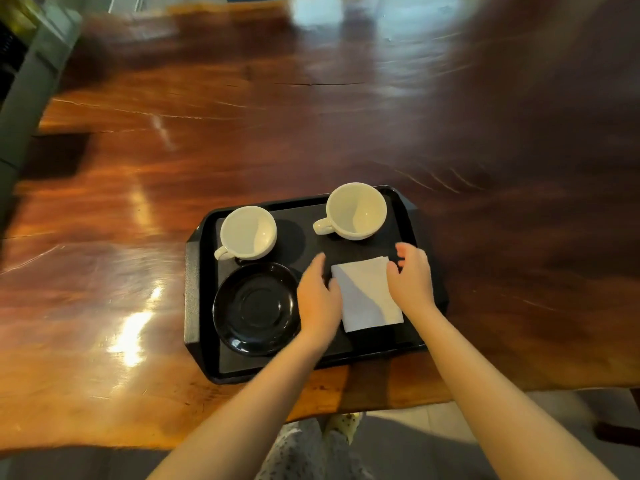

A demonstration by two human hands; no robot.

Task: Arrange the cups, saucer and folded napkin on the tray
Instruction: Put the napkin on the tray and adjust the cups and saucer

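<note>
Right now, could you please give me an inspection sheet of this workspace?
Surface: glossy wooden table, black tray at its near edge.
Job's things: all on the tray; left cup and right cup upright and empty, black saucer bare, folded napkin flat.
Clutter: nothing seen.
Hands: left hand and right hand open, flanking the napkin's edges.
Cables: nothing seen.
Surroundings: grey object far left, tiled floor below.
</note>
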